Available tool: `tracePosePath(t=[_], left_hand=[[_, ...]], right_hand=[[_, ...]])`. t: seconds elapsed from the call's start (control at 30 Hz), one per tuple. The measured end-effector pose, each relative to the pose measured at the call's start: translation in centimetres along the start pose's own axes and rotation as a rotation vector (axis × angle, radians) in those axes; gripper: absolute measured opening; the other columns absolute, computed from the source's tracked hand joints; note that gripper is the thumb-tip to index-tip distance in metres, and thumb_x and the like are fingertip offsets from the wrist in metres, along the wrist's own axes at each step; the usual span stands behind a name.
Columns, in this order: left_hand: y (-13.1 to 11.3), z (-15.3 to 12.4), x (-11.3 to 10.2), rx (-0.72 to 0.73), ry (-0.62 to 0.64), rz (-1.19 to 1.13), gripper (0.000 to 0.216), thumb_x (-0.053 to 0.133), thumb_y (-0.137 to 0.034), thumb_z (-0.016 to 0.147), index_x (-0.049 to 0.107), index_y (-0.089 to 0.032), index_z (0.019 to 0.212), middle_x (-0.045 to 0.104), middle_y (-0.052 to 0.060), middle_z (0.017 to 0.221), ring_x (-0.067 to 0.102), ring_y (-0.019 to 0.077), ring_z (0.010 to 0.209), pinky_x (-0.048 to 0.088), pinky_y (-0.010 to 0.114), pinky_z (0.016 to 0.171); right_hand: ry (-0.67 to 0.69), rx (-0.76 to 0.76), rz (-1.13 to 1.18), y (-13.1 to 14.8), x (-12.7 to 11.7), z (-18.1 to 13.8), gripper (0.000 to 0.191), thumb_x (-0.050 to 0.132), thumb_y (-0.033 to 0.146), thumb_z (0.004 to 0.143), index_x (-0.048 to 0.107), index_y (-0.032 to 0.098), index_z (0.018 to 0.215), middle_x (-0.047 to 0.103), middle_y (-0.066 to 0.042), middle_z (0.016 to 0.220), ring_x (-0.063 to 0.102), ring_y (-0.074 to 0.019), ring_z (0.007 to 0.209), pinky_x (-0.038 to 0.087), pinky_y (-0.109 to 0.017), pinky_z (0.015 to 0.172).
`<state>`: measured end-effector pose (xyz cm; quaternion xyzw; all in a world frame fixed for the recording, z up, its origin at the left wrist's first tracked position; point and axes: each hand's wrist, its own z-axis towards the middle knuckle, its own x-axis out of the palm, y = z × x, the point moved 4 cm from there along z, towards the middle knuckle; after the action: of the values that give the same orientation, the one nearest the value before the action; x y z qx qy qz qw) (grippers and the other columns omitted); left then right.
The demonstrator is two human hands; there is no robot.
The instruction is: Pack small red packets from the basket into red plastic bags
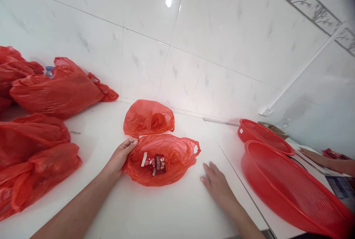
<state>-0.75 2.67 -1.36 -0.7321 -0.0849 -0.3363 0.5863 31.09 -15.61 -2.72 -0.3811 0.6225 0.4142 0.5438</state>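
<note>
White counter: crumpled red bag, small packets inside.

Bare counter lies open between piled bags left and baskets right.

Home kitchen, white tiled wall, white counter, red colander baskets

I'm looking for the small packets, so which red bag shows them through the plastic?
The flat red bag at the left hand's fingertips; small packets show through it. None show in the other bags.
</note>
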Motion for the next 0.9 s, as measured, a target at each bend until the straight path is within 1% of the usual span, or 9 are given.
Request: tracePosePath(t=[0.1,0.2,0.37,0.5,0.57,0.67,0.77,0.9], left_hand=[[0.1,0.1,-0.2,-0.017,-0.026,0.040,0.024,0.074,-0.032,0.066,0.057,-0.020,0.080,0.065,-0.003,0.067,0.062,0.0132,0.057,0.052,0.023,0.056],[0.1,0.6,-0.5,-0.004,-0.060,0.120,0.024,0.074,-0.034,0.066,0.059,-0.022,0.080,0.065,-0.003,0.068,0.061,0.0134,0.057,0.051,0.022,0.053],[-0.1,1.7,-1.5,0.125,-0.160,0.351,0.023,0.073,-0.039,0.066,0.061,-0.023,0.077,0.067,-0.003,0.079,0.060,0.0119,0.064,0.050,0.017,0.056],[-0.3,2.6,-1.8,0.193,-0.214,0.443,0.025,0.071,-0.042,0.067,0.060,-0.022,0.076,0.064,-0.004,0.068,0.056,0.0109,0.056,0.046,0.018,0.053],[-0.5,2.8,-1.6,0.221,-0.208,0.452,0.026,0.071,-0.042,0.066,0.059,-0.021,0.074,0.062,-0.004,0.065,0.055,0.0115,0.055,0.045,0.019,0.052],[-0.7,2.9,-1.3,0.232,-0.203,0.458,0.026,0.070,-0.042,0.068,0.058,-0.020,0.070,0.061,-0.003,0.066,0.054,0.0118,0.056,0.044,0.020,0.053],[-0.6,2.8,-1.3,0.189,-0.226,0.457,0.026,0.068,-0.043,0.069,0.056,-0.020,0.068,0.057,-0.003,0.062,0.050,0.0112,0.053,0.042,0.020,0.050],[0.1,2.9,-1.8,0.126,-0.270,0.456,0.029,0.068,-0.046,0.068,0.053,-0.021,0.065,0.051,-0.004,0.054,0.045,0.0114,0.047,0.037,0.021,0.044]], right_hand=[[-0.020,0.021,0.008,0.3,0.1,2.3,0.062,0.027,0.053,0.091,0.025,0.020,0.143,0.013,-0.009,0.152,0.009,-0.0225,0.139,0.010,-0.038,0.111],[-0.035,0.104,0.026,-0.5,-0.3,5.7,0.065,0.023,0.055,0.091,0.022,0.018,0.144,0.011,-0.009,0.152,0.006,-0.0218,0.140,0.007,-0.037,0.111],[-0.077,0.232,0.046,-1.7,-0.3,11.9,0.070,0.015,0.058,0.090,0.017,0.014,0.144,0.008,-0.013,0.152,0.005,-0.0265,0.139,0.007,-0.043,0.109],[-0.096,0.259,0.057,-1.6,0.0,15.8,0.072,0.016,0.058,0.089,0.016,0.012,0.144,0.009,-0.016,0.151,0.006,-0.0291,0.138,0.006,-0.048,0.107],[-0.112,0.264,0.057,-1.6,0.1,17.0,0.071,0.018,0.058,0.089,0.017,0.011,0.144,0.011,-0.018,0.151,0.008,-0.0305,0.138,0.007,-0.049,0.106],[-0.140,0.259,0.050,-1.7,0.3,18.0,0.070,0.020,0.056,0.089,0.020,0.011,0.143,0.012,-0.018,0.150,0.009,-0.0312,0.137,0.009,-0.051,0.106],[-0.155,0.241,0.044,-2.1,0.5,18.4,0.069,0.021,0.056,0.089,0.022,0.012,0.142,0.016,-0.018,0.149,0.012,-0.0306,0.137,0.013,-0.051,0.105],[-0.170,0.237,0.013,-2.8,1.2,18.7,0.067,0.022,0.056,0.088,0.027,0.014,0.141,0.022,-0.016,0.148,0.018,-0.0305,0.136,0.019,-0.051,0.104]])
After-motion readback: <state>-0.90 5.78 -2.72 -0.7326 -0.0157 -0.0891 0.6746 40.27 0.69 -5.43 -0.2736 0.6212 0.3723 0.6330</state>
